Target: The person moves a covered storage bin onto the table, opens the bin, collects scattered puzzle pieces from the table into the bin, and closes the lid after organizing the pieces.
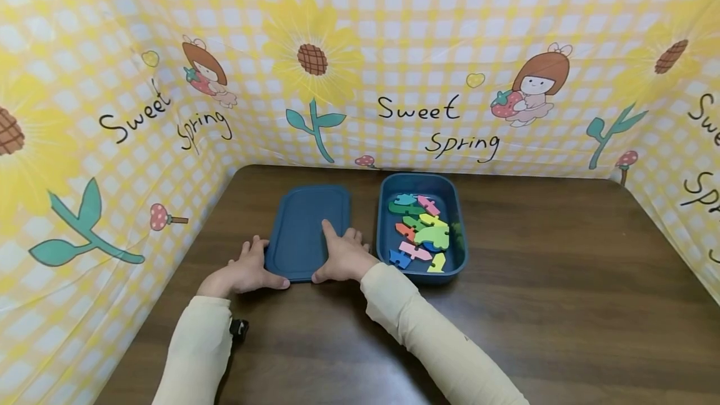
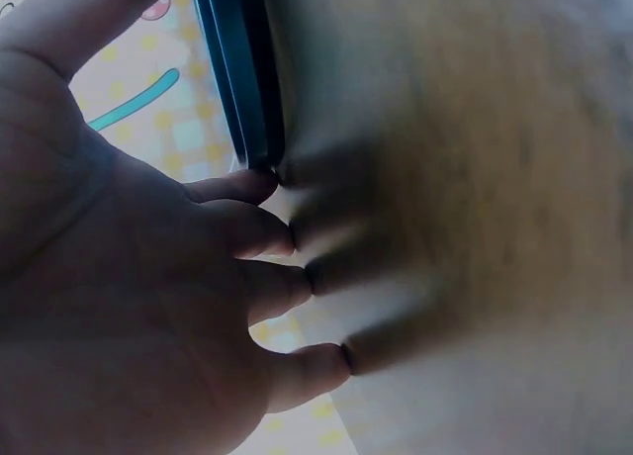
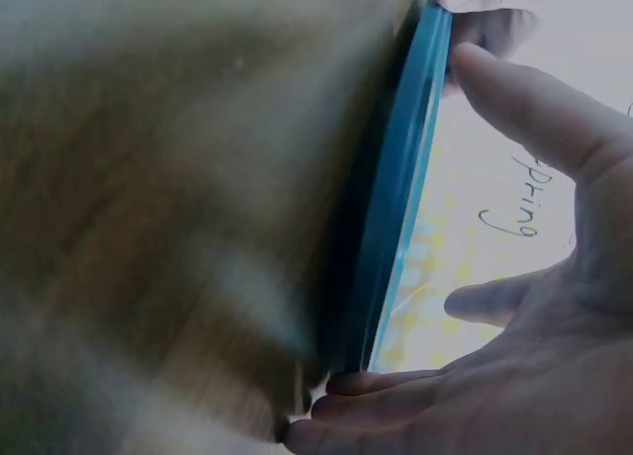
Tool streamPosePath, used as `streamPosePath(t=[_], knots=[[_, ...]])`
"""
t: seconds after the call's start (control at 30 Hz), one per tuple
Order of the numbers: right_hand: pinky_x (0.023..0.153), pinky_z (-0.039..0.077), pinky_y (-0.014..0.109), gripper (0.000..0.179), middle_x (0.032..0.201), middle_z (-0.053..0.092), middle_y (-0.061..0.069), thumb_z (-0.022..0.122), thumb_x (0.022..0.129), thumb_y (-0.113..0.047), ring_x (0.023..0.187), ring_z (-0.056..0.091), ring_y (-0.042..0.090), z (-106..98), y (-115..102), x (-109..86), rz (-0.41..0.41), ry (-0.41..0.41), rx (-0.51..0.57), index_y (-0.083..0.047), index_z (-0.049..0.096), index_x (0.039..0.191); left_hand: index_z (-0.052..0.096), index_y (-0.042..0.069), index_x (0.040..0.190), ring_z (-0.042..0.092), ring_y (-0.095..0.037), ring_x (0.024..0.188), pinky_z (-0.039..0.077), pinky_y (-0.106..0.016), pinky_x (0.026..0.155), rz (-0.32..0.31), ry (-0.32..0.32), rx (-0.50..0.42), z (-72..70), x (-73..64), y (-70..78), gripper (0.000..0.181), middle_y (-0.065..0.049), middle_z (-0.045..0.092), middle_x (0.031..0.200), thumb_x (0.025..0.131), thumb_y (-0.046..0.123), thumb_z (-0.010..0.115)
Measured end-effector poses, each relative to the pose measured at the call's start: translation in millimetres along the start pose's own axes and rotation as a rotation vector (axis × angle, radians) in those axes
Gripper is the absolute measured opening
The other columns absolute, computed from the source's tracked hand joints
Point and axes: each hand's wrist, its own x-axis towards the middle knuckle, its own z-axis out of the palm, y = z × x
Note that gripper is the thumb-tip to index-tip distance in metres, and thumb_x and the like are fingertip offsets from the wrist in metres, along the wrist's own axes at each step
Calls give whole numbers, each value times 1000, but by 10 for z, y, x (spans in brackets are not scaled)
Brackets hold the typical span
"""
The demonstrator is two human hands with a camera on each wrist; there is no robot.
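A dark blue rectangular lid (image 1: 300, 230) lies flat on the table, left of the matching box. At its left edge is my left hand (image 1: 247, 272), fingers spread, with the fingertips down on the tabletop and the thumb by the near left corner. My right hand (image 1: 345, 255) spans the lid's near right corner. Its thumb meets the near edge, its index finger points out over the top, and the other fingers lie along the right side. In the right wrist view the fingertips (image 3: 346, 384) sit right at the end of the lid's rim.
Close on the right stands an open dark blue box (image 1: 462, 249) with several colourful puzzle pieces (image 1: 432, 235) inside. The brown wooden table (image 1: 540, 317) is bounded at the back and sides by a yellow checked cloth (image 1: 394, 49). A small black clip (image 1: 239, 329) shows at the left sleeve.
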Motion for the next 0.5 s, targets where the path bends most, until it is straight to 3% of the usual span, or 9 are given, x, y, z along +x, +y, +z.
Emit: streamPosePath(t=[0.33, 0.5], knots=[[112, 25, 62, 116, 157, 18, 33, 90, 77, -33, 146, 14, 47, -20, -78, -43, -24, 58, -24, -21, 14, 164, -4, -12, 153, -6, -60, 142, 12, -72, 109, 10, 1, -101, -24, -25, -31, 124, -41, -21, 154, 83, 40, 84], [114, 24, 60, 118, 160, 11, 33, 89, 78, -35, 149, 7, 48, -43, -116, -53, -42, 86, -71, -23, 10, 165, -6, -13, 153, -4, -61, 142, 17, -69, 110, 23, 35, -132, -24, -47, -25, 125, -41, -23, 153, 83, 40, 84]])
